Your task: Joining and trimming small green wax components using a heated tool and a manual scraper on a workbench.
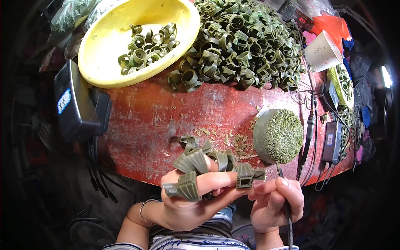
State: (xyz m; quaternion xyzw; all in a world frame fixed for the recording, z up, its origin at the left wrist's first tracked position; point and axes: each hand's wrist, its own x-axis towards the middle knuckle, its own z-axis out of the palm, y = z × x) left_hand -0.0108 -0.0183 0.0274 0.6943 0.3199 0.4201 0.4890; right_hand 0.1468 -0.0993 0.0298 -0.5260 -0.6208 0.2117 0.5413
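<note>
My left hand (181, 213) is closed, with thumb and forefinger pinching an olive-green, waxy-looking ring (245, 176) that has a square, open top. More rings of the same kind (189, 186) are threaded on or tucked between its fingers. Close beside it on the right, my right hand (277, 205) grips a thin dark rod-like tool (288, 218) between thumb and fingers. The tool's narrow tip points up toward a round grey-green tub (266, 135) whose top is covered in green crumbs. Whether the tip touches the pinched ring I cannot tell.
A large heap of green rings (250, 50) covers the far part of the red worn table (137, 125). At far left, a yellow basin (98, 46) holds several rings. A dark metal box (75, 104) stands left; a white cup (323, 52), cables and small adapters (332, 141) line the right.
</note>
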